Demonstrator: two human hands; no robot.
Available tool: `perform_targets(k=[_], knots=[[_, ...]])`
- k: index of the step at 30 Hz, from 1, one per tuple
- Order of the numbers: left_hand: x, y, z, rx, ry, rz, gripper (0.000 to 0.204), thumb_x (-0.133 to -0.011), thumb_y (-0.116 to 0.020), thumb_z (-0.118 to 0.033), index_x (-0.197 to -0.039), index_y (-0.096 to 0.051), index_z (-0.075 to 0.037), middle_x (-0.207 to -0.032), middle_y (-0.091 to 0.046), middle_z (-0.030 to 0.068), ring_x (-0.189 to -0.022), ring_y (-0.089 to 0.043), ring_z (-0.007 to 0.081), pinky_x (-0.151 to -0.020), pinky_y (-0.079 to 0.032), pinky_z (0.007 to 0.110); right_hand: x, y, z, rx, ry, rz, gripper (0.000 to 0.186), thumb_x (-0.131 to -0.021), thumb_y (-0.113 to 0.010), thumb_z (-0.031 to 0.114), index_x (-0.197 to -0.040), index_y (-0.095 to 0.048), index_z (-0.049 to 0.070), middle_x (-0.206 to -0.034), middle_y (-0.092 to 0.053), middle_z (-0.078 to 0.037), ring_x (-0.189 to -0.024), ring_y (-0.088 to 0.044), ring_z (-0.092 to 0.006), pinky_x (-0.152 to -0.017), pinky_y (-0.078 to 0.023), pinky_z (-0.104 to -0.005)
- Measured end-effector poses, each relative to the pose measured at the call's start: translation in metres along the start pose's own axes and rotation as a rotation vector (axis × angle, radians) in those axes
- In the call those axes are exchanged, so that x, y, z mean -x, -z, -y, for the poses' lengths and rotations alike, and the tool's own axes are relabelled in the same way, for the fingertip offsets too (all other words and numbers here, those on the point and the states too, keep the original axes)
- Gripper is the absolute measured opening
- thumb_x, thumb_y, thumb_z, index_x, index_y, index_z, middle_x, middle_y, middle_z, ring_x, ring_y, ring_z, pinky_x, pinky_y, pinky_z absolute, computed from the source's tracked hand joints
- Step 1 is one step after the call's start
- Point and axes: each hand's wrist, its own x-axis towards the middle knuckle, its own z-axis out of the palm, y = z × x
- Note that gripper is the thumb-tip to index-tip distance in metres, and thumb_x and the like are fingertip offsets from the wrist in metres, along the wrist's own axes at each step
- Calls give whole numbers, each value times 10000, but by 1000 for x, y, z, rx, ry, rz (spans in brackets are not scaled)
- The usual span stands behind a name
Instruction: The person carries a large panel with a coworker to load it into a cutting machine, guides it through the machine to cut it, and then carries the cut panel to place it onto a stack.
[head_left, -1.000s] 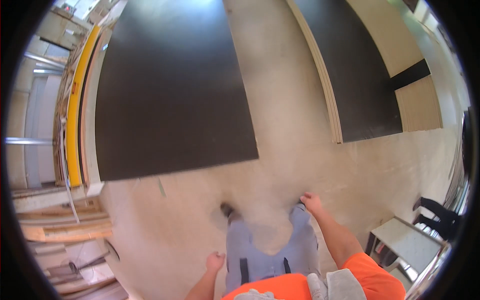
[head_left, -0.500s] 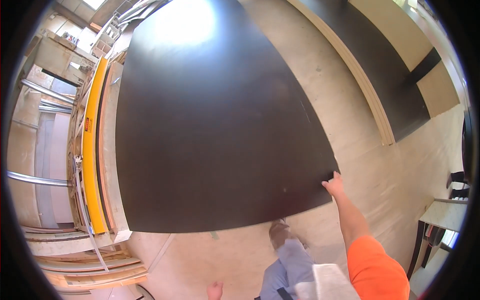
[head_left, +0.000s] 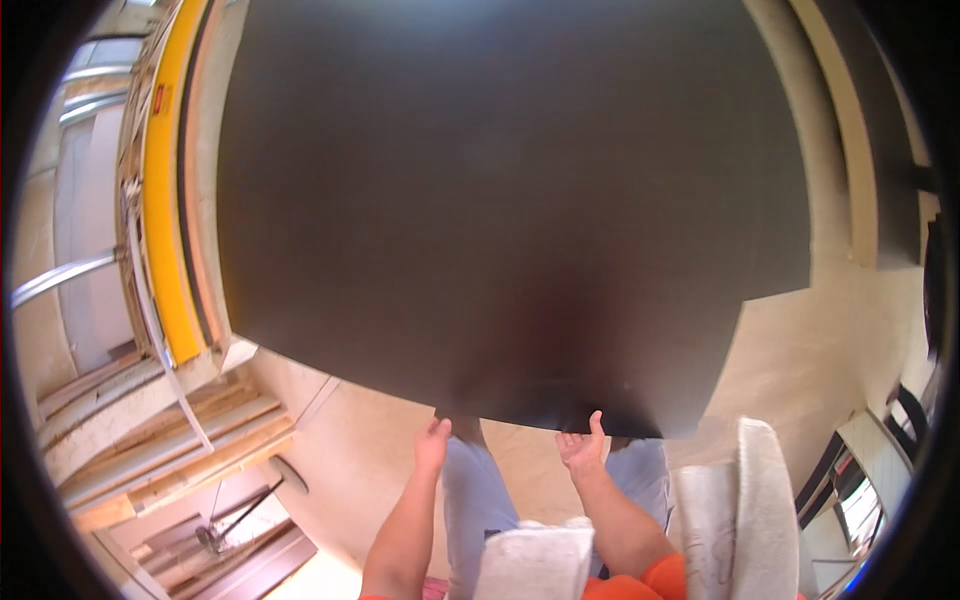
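Observation:
A large dark sheet panel [head_left: 480,230] fills the middle of the view, with its near edge in front of my legs. My left hand [head_left: 433,443] is closed at that edge, left of centre, its fingers curled against the panel. My right hand [head_left: 582,445] grips the same edge farther right, thumb up over the dark face and fingers at the rim. The panel's outline steps inward at the lower right; whether this is one sheet or two overlapping, I cannot tell.
A machine with a long yellow bar [head_left: 172,190] stands along the panel's left side. Wooden boards [head_left: 190,470] lie at lower left. More dark panels [head_left: 890,150] are stacked at right. A small table [head_left: 850,470] stands lower right. Pale cloth-like pieces [head_left: 535,565] show near my body.
My right hand has gone from the panel's right corner to its near edge. My left hand has come up from below onto that edge. The view has shifted, and the panel appears closer.

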Motion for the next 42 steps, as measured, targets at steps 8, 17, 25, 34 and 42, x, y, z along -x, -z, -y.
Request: perform_targets(k=[8, 17, 25, 34, 42], knots=[[-209, 240, 75, 237, 89, -260, 363, -872, -674, -426, -821, -501, -111, -751, -463, 28, -731, -486, 171, -708, -451, 374, -49, -2, -199, -167, 238, 603, 667, -839, -644, 565, -1346, -494, 157, -1361, -524, -21, -1259, -470, -236, -1070, -367, -416], [-325, 379, 32, 864, 13, -107, 859, -804, -670, -621, -1402, -408, -62, -1373, -472, 114, -1268, -425, 286, -1054, -342, 498, 22, 5, -254, -94, 216, 499, 692, -915, -533, 552, -1396, -413, 69, -1434, -457, -105, -1308, -435, -299, -1101, -361, -447], [-261, 412, 1, 1060, -177, 155, 609, -930, -595, -439, -1374, -464, -43, -1396, -489, 102, -1267, -461, 275, -1105, -344, 461, 141, 46, -282, -211, 215, 520, 577, -960, -546, 412, -1398, -387, 71, -1445, -426, -106, -1329, -397, -316, -1130, -310, -507], [-53, 403, 85, 929, 5, 749, 403, -979, -520, -326, -1203, -630, -9, -1171, -653, 86, -1065, -605, 288, -1001, -448, 389, 287, 260, -272, -387, 459, 529, 444, -987, -493, 369, -1330, -464, 89, -1401, -482, -93, -1288, -450, -299, -1084, -355, -523], [125, 400, 156, 482, 0, 761, 411, -973, -520, -345, -1221, -612, -31, -1199, -633, 85, -1093, -586, 287, -996, -450, 406, 335, 461, -293, -336, 686, 155, 275, -904, -649, 186, -1133, -601, 41, -1084, -673, -75, -1031, -638, -223, -902, -517, -395]])
